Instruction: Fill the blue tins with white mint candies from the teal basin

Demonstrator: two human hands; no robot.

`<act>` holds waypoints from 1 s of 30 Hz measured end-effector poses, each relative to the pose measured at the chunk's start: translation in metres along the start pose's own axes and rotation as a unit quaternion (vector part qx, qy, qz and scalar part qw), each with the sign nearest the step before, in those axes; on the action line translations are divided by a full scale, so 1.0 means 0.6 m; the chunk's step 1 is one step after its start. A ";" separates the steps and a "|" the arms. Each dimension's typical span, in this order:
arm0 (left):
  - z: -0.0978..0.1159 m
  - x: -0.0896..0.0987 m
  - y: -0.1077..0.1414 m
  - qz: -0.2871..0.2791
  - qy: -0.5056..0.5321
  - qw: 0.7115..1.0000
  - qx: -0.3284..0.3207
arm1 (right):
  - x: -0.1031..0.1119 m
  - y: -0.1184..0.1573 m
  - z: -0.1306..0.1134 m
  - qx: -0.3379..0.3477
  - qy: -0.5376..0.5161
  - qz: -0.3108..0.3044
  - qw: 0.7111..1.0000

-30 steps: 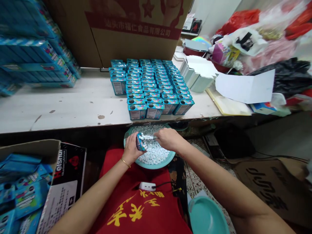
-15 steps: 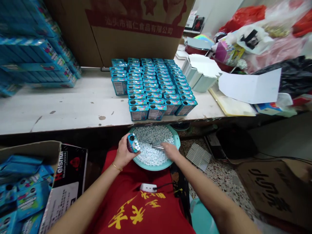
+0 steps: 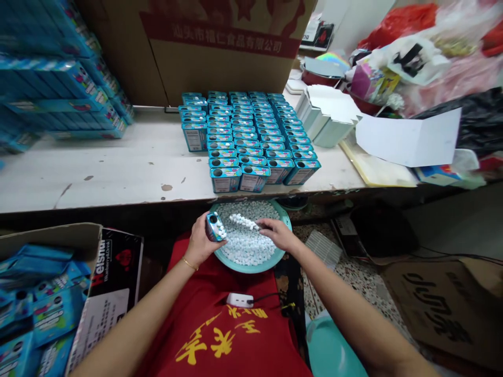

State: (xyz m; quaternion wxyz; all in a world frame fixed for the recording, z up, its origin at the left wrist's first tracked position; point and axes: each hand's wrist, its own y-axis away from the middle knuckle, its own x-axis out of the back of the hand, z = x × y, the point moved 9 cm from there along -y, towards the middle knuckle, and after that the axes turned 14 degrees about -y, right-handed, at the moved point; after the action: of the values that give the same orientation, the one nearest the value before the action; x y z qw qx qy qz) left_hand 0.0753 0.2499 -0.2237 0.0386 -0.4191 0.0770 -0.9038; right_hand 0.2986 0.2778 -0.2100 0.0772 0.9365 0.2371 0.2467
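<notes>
My left hand is closed around a small blue candy tin, tilted at the left rim of the basin; a few white candies lie on its top beside the dark opening. A turquoise basin full of small white candies sits at my lap. Over it, my right hand pinches the end of a scoop whose length is covered by a heap of candies. Only a bit of the scoop shows near my fingers.
Rows of blue tins stand on the white table beyond the basin. Stacked blue cartons are at the left, folded white card at the right. An open box of blue tins stands by my left arm.
The scoop, bare metal and down among the candies before, is now raised and loaded with them. My right hand has risen slightly; my left hand still holds the tin in nearly the same place.
</notes>
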 end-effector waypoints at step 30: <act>0.029 -0.024 0.015 0.008 0.016 1.000 -0.007 | 0.030 0.061 0.027 -0.151 0.379 -0.078 0.910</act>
State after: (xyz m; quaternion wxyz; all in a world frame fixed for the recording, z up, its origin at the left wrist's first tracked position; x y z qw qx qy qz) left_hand 0.0978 0.2413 -0.2251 0.0412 -0.4045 0.0876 -0.9094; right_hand 0.3353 0.2538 -0.2068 0.1408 0.7286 0.2804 0.6088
